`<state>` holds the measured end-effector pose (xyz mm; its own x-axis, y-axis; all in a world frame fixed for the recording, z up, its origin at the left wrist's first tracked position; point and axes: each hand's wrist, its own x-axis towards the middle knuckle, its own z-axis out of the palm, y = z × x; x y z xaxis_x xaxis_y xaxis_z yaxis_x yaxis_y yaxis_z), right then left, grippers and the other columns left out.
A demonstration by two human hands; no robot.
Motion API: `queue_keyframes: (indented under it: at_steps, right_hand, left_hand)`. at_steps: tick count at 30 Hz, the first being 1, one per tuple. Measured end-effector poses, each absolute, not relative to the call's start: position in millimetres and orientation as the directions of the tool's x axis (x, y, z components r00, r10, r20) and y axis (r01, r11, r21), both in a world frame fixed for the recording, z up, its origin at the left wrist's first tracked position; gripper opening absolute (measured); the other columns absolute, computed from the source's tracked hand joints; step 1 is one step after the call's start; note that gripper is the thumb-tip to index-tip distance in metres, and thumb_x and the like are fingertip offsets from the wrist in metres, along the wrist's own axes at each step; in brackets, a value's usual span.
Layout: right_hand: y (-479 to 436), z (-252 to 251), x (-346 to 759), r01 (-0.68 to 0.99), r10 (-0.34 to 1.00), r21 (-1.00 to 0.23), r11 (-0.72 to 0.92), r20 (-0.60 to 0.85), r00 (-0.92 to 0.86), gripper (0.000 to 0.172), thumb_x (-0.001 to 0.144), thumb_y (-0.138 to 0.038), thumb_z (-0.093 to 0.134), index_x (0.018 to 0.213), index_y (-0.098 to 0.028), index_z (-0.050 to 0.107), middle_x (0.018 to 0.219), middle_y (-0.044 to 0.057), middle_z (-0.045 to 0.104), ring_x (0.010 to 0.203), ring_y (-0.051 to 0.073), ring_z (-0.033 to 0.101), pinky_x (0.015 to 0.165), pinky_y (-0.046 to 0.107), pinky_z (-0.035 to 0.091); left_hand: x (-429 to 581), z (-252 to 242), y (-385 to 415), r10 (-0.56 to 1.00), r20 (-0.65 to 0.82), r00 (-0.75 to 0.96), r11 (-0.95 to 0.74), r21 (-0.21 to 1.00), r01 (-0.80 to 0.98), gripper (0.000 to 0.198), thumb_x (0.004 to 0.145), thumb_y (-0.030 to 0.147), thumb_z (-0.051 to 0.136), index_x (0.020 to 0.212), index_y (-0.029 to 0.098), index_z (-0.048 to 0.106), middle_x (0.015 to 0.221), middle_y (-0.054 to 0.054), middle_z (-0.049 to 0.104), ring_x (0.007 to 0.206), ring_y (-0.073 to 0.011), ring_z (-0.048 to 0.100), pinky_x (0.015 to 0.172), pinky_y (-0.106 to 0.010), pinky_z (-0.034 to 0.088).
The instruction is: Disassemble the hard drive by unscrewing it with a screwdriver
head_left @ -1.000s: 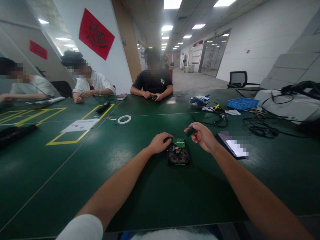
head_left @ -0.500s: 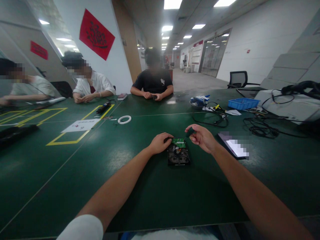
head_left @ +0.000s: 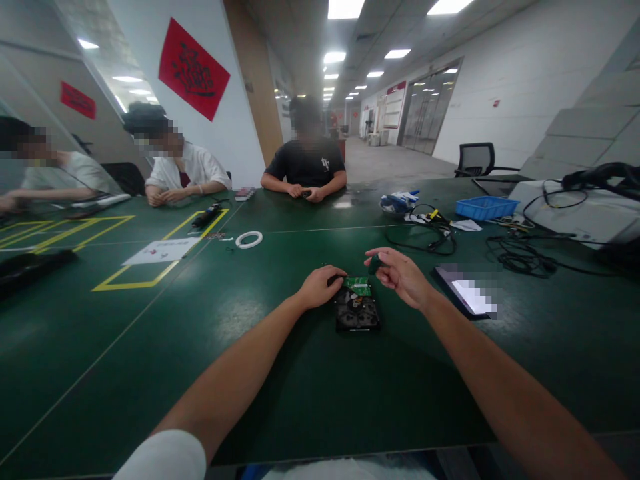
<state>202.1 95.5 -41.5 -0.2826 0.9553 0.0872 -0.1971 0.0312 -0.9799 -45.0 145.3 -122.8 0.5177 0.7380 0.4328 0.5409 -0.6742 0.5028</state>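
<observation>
A black hard drive (head_left: 357, 312) with a green circuit board (head_left: 357, 287) at its far end lies flat on the green table (head_left: 280, 393). My left hand (head_left: 321, 287) rests at the drive's far left corner, its fingers closed on the edge. Just right of the board, my right hand (head_left: 399, 275) is raised, thumb and fingers closed round a small dark green handle (head_left: 375, 264). The handle looks like a screwdriver's; its tip is too small to make out.
A tablet or phone (head_left: 467, 293) lies right of my right hand. Farther back are a blue basket (head_left: 485, 208), cables (head_left: 537, 257), a white ring (head_left: 249, 240) and a paper sheet (head_left: 161, 251). Three people sit across the table.
My right hand has shifted slightly left, and the green handle in it has tilted more upright. My left hand and the drive have stayed in place.
</observation>
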Motion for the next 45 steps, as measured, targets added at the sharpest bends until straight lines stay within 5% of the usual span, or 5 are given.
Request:
queue_keyframes:
  at_steps: [11,45]
  right_hand:
    - [99.1,-48.1,205.1,-0.272,0.943,-0.962,0.024,0.112,-0.315,0.025,0.09,-0.042,0.063,0.102,-0.02,0.069,0.106,0.008,0.072,0.062,0.012,0.057,0.049,0.025,0.037]
    - [98.3,-46.6,202.6,-0.298,0.95,-0.954,0.024,0.114,-0.29,0.023,0.085,-0.04,0.071,0.095,-0.02,0.066,0.103,0.007,0.072,0.063,0.012,0.061,0.05,0.024,0.043]
  left_hand:
    - [-44.9,-124.3,146.5,0.733,0.444,0.515,-0.68,0.496,0.54,0.026,0.093,0.025,0.054,0.114,0.022,0.07,0.109,-0.005,0.071,0.099,-0.0203,0.066,0.094,-0.036,0.051]
    - [-45.8,-122.4,145.8,0.738,0.427,0.523,-0.675,0.494,0.549,0.027,0.094,0.025,0.054,0.115,0.022,0.07,0.11,-0.005,0.071,0.1,-0.0204,0.066,0.094,-0.036,0.051]
